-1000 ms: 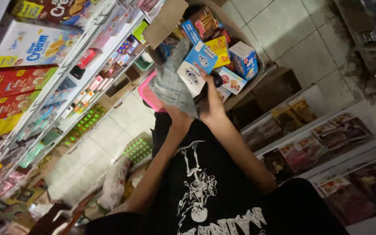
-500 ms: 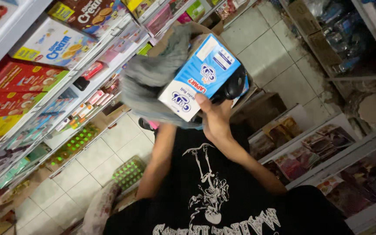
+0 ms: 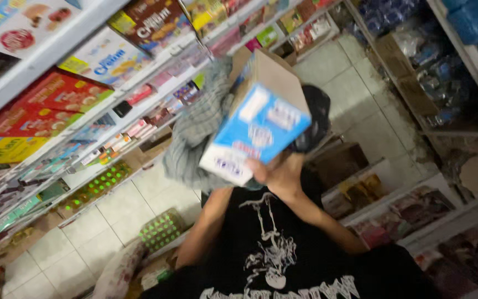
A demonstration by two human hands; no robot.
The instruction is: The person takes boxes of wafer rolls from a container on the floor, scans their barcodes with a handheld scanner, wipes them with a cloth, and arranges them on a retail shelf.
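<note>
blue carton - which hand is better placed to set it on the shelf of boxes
Right, probably. The right hand already grips the blue carton from below, raised in front of the chest. The left hand is hidden under the grey checked cloth, so it looks occupied.

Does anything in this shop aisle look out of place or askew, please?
Nothing looks spilled or damaged. One oddity: a grey checked cloth hangs loosely beside the blue and white carton that the right hand lifts. The shelves' tilt seems to be camera angle only.
</note>
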